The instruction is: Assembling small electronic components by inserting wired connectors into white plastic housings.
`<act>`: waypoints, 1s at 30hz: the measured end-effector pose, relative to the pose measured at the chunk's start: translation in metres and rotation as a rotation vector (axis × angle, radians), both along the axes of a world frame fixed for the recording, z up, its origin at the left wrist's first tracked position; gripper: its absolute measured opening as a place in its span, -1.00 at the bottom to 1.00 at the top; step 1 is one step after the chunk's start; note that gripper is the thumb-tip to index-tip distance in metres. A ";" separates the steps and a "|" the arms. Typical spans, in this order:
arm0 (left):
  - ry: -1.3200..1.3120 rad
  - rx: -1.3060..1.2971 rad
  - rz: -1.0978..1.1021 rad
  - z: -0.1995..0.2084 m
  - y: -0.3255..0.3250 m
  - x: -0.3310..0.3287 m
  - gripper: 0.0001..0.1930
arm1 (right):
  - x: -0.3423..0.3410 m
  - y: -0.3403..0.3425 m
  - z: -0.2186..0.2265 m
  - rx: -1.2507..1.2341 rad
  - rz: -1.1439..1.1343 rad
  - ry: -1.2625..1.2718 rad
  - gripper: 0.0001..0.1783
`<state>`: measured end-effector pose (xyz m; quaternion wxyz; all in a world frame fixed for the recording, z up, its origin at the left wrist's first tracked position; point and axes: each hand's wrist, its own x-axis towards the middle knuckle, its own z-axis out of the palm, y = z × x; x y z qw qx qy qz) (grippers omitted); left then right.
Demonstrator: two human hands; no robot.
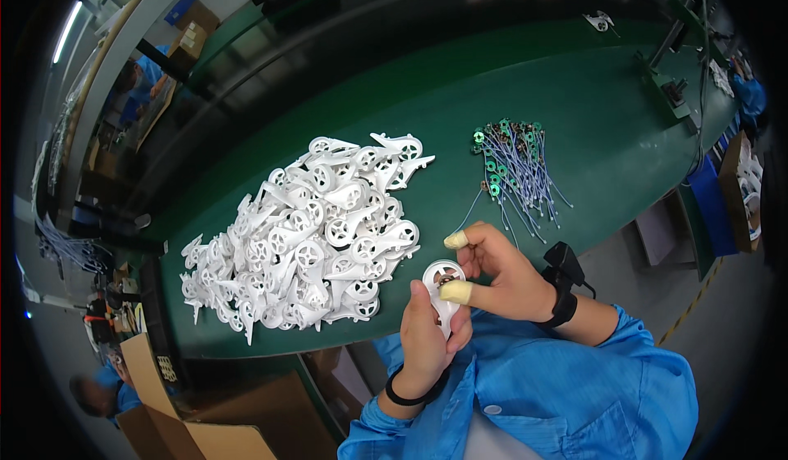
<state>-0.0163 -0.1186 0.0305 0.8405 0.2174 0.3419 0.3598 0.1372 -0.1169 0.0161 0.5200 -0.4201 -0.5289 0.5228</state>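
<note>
My left hand (423,338) is closed round the tapered tail of a white plastic housing (432,272), whose round spoked end points up. At that round end, my right hand (510,281) pinches a small dark, coppery part (446,279) against the housing; the thumb hides much of it. Yellowish finger cots cover the right thumb and index finger, and the index finger is lifted off the housing. To the left lies a large heap of similar white housings (309,253). Beyond my right hand is a bundle of small green round circuit boards (493,167) with thin blue-grey wires (525,183).
Everything rests on a green work table (595,144). A single white part (601,22) lies at its far right, near a dark metal stand (669,91). Cardboard boxes (234,439) stand below the near left edge. A blue bin (711,201) is at right. Other people work farther off.
</note>
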 end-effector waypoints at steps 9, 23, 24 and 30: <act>-0.038 -0.079 -0.044 0.000 0.004 -0.002 -0.44 | -0.002 0.001 -0.013 -0.204 0.168 0.329 -0.62; 0.193 0.282 0.020 -0.015 -0.015 0.003 -0.57 | -0.022 -0.019 -0.018 -0.144 0.025 0.186 -0.76; 0.167 0.313 0.014 -0.017 -0.016 0.003 -0.57 | -0.021 -0.020 -0.016 -0.170 0.021 0.185 -0.77; 0.138 0.091 0.029 -0.015 -0.007 -0.005 -0.50 | -0.015 -0.004 -0.014 -0.224 0.133 0.212 -0.64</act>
